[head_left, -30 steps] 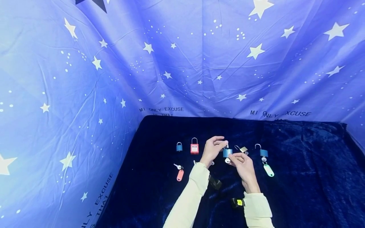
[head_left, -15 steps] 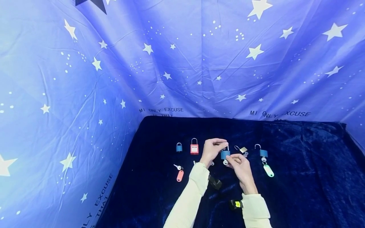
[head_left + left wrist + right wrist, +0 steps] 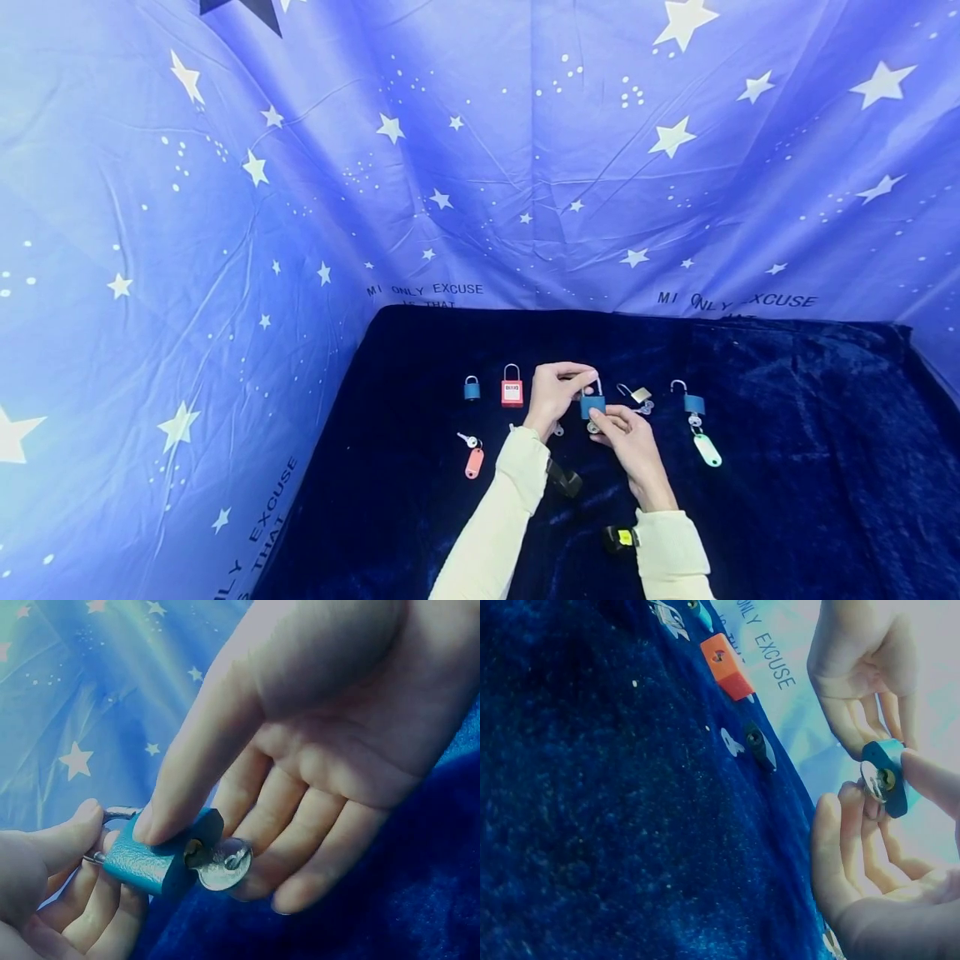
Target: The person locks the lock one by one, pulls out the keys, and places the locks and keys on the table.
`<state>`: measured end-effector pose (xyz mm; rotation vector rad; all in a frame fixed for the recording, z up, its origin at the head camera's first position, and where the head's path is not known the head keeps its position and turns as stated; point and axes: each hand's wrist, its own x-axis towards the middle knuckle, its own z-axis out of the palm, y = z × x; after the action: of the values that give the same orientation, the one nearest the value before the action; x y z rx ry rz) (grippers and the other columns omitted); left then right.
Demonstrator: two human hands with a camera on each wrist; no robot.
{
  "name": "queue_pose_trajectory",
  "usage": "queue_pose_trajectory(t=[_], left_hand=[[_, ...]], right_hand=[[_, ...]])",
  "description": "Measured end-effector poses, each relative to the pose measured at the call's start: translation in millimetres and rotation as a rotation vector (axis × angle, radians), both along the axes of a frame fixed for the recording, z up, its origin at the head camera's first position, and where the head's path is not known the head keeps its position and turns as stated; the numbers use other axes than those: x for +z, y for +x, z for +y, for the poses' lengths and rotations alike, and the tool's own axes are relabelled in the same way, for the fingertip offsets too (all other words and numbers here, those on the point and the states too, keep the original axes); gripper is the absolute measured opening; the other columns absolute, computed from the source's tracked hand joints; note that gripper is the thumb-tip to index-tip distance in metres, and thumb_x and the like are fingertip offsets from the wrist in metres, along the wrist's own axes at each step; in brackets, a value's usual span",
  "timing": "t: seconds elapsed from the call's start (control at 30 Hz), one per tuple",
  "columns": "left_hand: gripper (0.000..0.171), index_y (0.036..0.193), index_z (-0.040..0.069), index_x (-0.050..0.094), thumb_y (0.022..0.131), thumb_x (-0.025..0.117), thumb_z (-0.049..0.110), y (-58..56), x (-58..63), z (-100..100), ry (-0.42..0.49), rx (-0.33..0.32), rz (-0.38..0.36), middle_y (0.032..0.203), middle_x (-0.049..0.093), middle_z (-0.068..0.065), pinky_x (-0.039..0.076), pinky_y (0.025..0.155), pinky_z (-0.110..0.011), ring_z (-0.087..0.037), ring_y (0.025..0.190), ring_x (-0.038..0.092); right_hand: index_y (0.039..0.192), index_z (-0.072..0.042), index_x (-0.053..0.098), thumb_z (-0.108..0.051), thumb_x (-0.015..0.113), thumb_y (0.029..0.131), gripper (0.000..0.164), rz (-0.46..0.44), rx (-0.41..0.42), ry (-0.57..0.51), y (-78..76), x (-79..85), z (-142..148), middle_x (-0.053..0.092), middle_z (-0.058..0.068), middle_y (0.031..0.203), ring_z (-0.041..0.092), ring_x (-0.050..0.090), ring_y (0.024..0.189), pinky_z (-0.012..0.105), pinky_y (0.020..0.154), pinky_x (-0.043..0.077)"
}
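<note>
A blue padlock (image 3: 592,407) is held up above the dark cloth between both hands. My left hand (image 3: 553,392) pinches its metal shackle (image 3: 120,814) between thumb and fingers. With the thumb on one face and fingers behind, my right hand (image 3: 630,437) grips the padlock's body (image 3: 154,859). A silver key (image 3: 225,866) sticks out of the keyhole on the body's bottom, close to the right fingers. The fingers partly cover the shackle, so I cannot tell if it is locked.
Leftward lie a small blue padlock (image 3: 471,388), a red padlock (image 3: 512,392) and a key with a red tag (image 3: 474,462). Rightward are a brass padlock (image 3: 641,394) and a blue padlock (image 3: 694,405) with a green tag (image 3: 707,448). A starred curtain (image 3: 480,167) hangs behind.
Both hands and the padlock have shifted slightly left. The right thumb has moved further onto the padlock's face, and the key's head has turned and is more covered.
</note>
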<state>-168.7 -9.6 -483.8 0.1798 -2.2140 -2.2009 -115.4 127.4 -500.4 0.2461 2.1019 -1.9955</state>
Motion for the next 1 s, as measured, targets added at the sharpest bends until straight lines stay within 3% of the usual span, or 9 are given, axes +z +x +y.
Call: queue_pose_trajectory(t=[0.27,0.5,0.8,1.0], left_hand=[[0.011,0.091,0.004,0.079,0.083,0.08,0.012,-1.0,3.9,1.0,0.038,0.009,0.012,0.081,0.076,-0.012,0.058,0.06,-0.026,-0.037,0.076,0.073],[0.015,0.095,0.002,0.077,0.085,0.078,0.013,-2.2,3.5,-0.1,0.068,-0.029,0.001,0.081,0.076,-0.007,0.058,0.061,-0.024,-0.02,0.069,0.073],[0.02,0.101,0.002,0.072,0.09,0.073,0.018,-4.3,-0.3,-2.4,0.11,-0.105,-0.037,0.087,0.076,-0.015,0.055,0.066,-0.02,-0.007,0.07,0.068],[0.026,0.107,-0.001,0.072,0.093,0.069,0.021,-4.7,-0.5,0.8,0.144,-0.126,-0.064,0.089,0.076,-0.014,0.058,0.072,-0.025,-0.009,0.076,0.072]], right_hand=[[0.12,0.008,0.06,-0.034,0.062,0.099,0.047,0.004,0.017,0.059,-1.2,-4.1,1.0,0.07,-0.001,0.087,0.009,0.064,0.081,0.022,0.074,0.056],[0.12,0.008,0.06,-0.033,0.06,0.1,0.046,0.017,0.021,0.049,0.6,1.4,-0.2,0.065,0.0,0.082,0.009,0.062,0.075,0.022,0.072,0.055],[0.124,0.009,0.059,-0.03,0.06,0.1,0.046,0.046,-0.002,-0.018,1.8,-0.6,-4.1,0.071,-0.003,0.085,0.006,0.065,0.076,0.022,0.071,0.056],[0.121,0.01,0.059,-0.028,0.058,0.101,0.043,0.038,-0.005,-0.059,1.7,-2.3,-4.9,0.074,-0.001,0.084,0.009,0.068,0.076,0.023,0.072,0.057]])
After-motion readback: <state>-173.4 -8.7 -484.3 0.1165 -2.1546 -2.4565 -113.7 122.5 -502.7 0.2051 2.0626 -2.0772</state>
